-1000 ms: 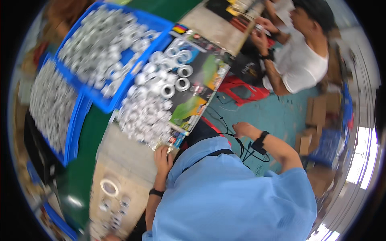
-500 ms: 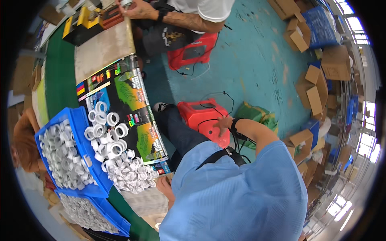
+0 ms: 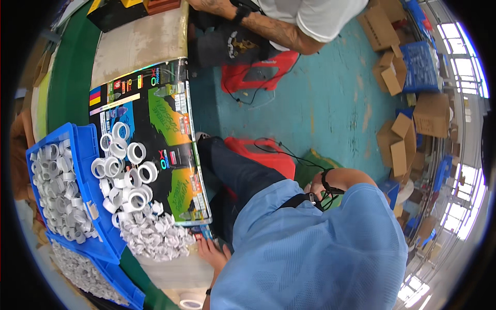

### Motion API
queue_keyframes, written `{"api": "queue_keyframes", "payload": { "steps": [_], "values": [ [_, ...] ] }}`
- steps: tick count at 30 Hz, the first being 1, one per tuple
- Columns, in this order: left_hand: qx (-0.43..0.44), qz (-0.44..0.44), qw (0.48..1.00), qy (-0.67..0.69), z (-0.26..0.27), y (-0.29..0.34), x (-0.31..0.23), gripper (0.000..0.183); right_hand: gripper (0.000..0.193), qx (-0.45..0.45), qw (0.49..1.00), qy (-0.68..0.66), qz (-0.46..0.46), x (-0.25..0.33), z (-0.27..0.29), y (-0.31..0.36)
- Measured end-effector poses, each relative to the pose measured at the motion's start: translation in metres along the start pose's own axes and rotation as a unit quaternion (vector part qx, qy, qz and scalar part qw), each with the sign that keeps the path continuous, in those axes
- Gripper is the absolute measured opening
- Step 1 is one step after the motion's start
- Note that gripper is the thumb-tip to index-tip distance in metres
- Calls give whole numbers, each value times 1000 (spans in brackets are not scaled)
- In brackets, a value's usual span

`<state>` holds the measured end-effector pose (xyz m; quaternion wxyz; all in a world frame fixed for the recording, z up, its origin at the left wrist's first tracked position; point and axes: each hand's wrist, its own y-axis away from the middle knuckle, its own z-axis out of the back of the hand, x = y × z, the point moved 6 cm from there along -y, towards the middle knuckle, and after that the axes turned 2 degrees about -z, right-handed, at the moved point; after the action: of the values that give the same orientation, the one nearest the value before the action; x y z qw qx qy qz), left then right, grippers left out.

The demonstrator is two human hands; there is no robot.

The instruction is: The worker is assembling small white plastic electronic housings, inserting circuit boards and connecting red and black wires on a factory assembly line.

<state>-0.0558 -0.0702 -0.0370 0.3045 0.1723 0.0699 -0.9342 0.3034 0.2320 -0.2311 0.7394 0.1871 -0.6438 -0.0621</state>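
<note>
My left hand [image 3: 213,254] lies at the table's near edge with its fingers stretched out, touching the tabletop beside a heap of small white plastic pieces [image 3: 157,236]. It holds nothing. White plastic rings [image 3: 137,153] are piled just beyond that heap, on a black printed sheet [image 3: 142,111]. My right hand [image 3: 316,187] is drawn in at my waist, away from the table, with curled fingers next to black cables [image 3: 326,199]. Wrist and cables partly cover those fingers, so anything inside them is hidden.
A blue bin [image 3: 106,217] of white rings stands left of the pile, with a second blue bin [image 3: 135,295] of small white pieces nearer me. Red stools [image 3: 268,160] stand on the floor. Another person's forearm [image 3: 279,31] is at the top. Cardboard boxes [image 3: 400,142] line the right.
My right hand has left its spread pose over the red stool and come back toward my waist, its fingers now curled. My left hand lies more fully in sight. The whole view has shifted.
</note>
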Motion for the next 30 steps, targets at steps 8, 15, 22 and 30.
{"api": "queue_keyframes", "payload": {
  "steps": [8, 15, 22, 30],
  "values": [
    [10, -6, 999, -44, -16, 16, 10, 59, 48, -205, 837, -201, -466, -144, 78, 72],
    [24, 43, 998, -45, -1, 8, -5, 57, 34, -299, 774, -148, -538, -156, 88, 75],
    [22, 15, 998, -55, 1, -7, -16, 51, 33, -279, 766, -105, -570, -228, 27, 40],
    [-16, 23, 998, -55, 0, 6, -11, 53, 31, -185, 766, -105, -607, -288, -41, -1]
  ]
}}
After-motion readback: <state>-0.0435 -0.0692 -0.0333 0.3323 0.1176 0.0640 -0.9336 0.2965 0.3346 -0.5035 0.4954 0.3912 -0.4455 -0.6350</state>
